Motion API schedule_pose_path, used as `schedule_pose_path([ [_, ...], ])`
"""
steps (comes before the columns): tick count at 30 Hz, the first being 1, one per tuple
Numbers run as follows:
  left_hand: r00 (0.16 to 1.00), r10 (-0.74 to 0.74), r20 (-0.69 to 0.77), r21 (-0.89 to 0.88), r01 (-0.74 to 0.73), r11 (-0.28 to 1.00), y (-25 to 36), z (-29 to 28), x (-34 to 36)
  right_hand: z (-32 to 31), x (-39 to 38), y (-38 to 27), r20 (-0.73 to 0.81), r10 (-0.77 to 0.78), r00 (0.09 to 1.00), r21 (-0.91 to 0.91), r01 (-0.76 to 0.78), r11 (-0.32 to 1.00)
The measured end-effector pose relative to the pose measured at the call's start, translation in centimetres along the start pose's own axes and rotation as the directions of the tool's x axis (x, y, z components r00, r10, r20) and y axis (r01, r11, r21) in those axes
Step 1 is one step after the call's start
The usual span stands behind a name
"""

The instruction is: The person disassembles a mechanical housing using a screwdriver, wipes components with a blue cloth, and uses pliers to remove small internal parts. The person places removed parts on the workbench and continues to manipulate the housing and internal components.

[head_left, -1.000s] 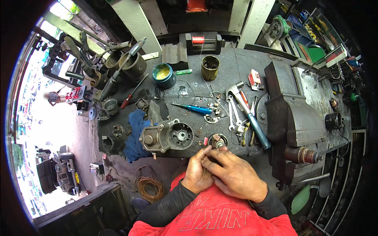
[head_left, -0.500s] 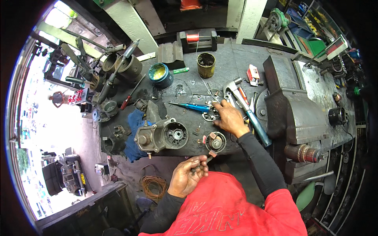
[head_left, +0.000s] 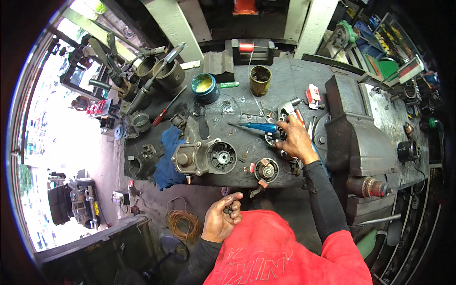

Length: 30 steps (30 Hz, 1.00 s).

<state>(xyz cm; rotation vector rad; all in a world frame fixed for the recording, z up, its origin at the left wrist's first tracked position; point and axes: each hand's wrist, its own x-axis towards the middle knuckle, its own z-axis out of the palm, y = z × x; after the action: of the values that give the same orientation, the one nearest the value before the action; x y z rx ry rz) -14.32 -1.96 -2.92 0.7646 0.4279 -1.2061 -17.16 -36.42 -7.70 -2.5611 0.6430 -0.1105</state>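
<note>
My left hand (head_left: 222, 218), palm up below the bench edge, has its fingers curled round small dark metal parts (head_left: 229, 209); their kind is unclear. Over the bench, my right hand (head_left: 298, 141) bends its fingers round the rear end of a blue tapered tool (head_left: 261, 127) with a long dark tip pointing left. Small loose metal parts lie beneath that hand, partly hidden. Nearer the front edge sits a round brush holder (head_left: 266, 170) with copper-coloured brushes round a central shaft. To its left is a grey metal housing (head_left: 195, 159) with its round opening facing up.
A blue rag (head_left: 169, 159) hangs over the front edge beside the housing. Farther back stand a blue grease tub (head_left: 205, 89), a rusty tin (head_left: 261, 80) and a red-handled screwdriver (head_left: 160, 117). A large vise (head_left: 365, 142) and a wound armature (head_left: 368, 187) are at the right.
The blue tool has shifted right along with my right hand. My left hand has drawn slightly away from the brush holder. The whole view has shifted a little.
</note>
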Motion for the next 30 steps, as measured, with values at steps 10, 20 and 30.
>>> schedule_pose_path([
  [10, 0.967, -0.155, 0.203, 0.305, 0.088, 0.948, 2.4, 3.1, 5.5, -2.9, -2.5, 2.3, 0.078, 0.424, 0.902, 0.689, -0.356, 0.631],
  [20, 0.884, -0.253, 0.392, 0.021, 0.266, 0.964, 1.6, 1.2, 4.5, -2.7, -15.7, -15.5, -0.302, -0.002, 0.953, 0.360, 0.116, 0.926],
  [30, 0.868, -0.334, 0.367, 0.043, 0.343, 0.938, 1.4, -3.2, 6.0, 2.5, -18.1, -20.3, -0.225, 0.056, 0.973, 0.234, -0.001, 0.972],
])
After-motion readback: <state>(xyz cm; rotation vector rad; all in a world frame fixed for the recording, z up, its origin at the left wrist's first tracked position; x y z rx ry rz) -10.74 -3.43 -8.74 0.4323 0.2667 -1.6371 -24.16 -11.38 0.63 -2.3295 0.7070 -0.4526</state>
